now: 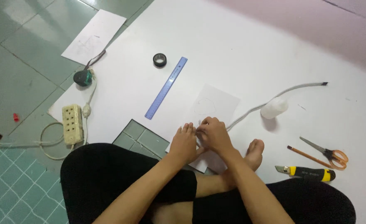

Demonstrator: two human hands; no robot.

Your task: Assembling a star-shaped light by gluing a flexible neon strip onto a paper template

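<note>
I sit cross-legged on the floor over a large white board [241,54]. A small white paper sheet [214,108] with a faint pencilled circle lies in front of me. My left hand [184,143] lies flat, palm down, on the sheet's near edge, fingers together. My right hand [214,135] is beside it, touching it, fingers curled on the paper as if pinching something small; what it grips is hidden. A grey cable [274,94] runs from under my right hand toward the far right.
A blue ruler [166,88] and a black tape roll [159,59] lie beyond the sheet. A white bottle [274,108], orange-handled scissors [328,153], a pencil [307,156] and a yellow-black utility knife [305,173] are at right. A power strip [72,123] with cord sits left.
</note>
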